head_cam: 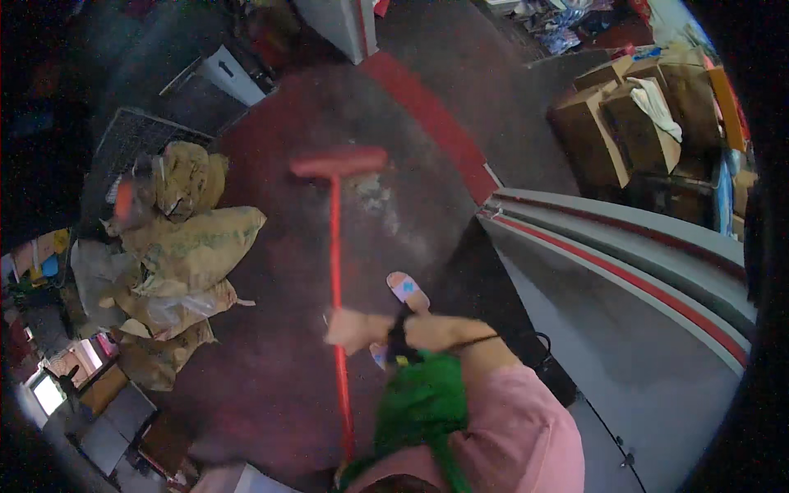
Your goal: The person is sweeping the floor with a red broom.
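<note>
My right hand (350, 330) is closed around the red handle of a broom (335, 259), partway along its length. The broom's wide red head (339, 162) rests low over the dark floor ahead of me, slightly blurred. Pale dust and small debris (373, 192) lie on the floor just beyond and to the right of the handle. The handle's near end runs down to the bottom of the picture beside my green apron (422, 394). My left hand is out of view. Below my right arm shows a sandal (407, 289) on one foot.
Crumpled brown sacks (197, 249) are heaped on the left. A red threshold strip (431, 120) crosses the doorway ahead, ending at a grey wall (616, 308) with a red stripe. Cardboard boxes (635, 123) stand beyond on the right. A lit screen (48, 395) glows at lower left.
</note>
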A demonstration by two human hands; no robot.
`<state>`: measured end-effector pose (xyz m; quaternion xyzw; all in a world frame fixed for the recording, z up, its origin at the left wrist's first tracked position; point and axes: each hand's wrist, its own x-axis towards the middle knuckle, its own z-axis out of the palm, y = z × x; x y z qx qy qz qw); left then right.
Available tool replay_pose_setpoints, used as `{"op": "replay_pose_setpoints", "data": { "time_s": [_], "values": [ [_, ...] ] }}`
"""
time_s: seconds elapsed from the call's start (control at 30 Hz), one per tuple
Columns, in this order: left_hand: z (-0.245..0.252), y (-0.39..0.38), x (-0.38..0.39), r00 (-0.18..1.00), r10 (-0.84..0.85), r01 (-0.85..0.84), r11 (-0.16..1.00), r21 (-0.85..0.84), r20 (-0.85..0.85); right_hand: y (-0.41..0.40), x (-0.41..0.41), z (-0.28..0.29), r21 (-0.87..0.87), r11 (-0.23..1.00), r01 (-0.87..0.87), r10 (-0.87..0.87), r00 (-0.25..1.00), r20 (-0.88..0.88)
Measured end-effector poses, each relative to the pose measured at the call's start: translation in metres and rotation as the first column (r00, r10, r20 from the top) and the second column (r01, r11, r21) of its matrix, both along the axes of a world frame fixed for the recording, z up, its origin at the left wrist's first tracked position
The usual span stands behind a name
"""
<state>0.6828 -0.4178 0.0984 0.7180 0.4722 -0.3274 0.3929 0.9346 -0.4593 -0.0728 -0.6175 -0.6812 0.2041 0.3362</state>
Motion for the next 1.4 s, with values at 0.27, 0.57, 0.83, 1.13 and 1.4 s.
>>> {"op": "replay_pose_setpoints", "data": {
  "time_s": [0.27,0.57,0.83,1.13,1.4],
  "values": [
    [-0.100,-0.010,0.188,0.981,0.137,-0.121,0.985,-0.122,0.135,0.012,0.221,-0.120,0.021,0.970,0.242,-0.231,0.892,0.389],
    [0.027,0.009,-0.017,0.988,-0.106,0.099,0.993,-0.067,-0.109,-0.055,-0.028,-0.034,0.059,0.931,0.361,-0.354,0.929,-0.104],
    [-0.026,-0.002,0.118,0.999,0.016,-0.026,0.976,-0.218,-0.047,-0.059,0.128,-0.094,-0.020,0.910,0.413,-0.402,0.896,0.190],
    [0.063,0.037,-0.069,0.968,-0.166,0.155,0.985,-0.070,-0.186,-0.067,-0.101,0.009,-0.071,0.872,0.484,-0.489,0.860,-0.145],
    [-0.052,0.016,0.015,0.999,-0.035,0.038,0.982,-0.185,0.017,-0.090,0.058,-0.103,0.012,0.877,0.480,-0.474,0.862,0.179]
  ]
}}
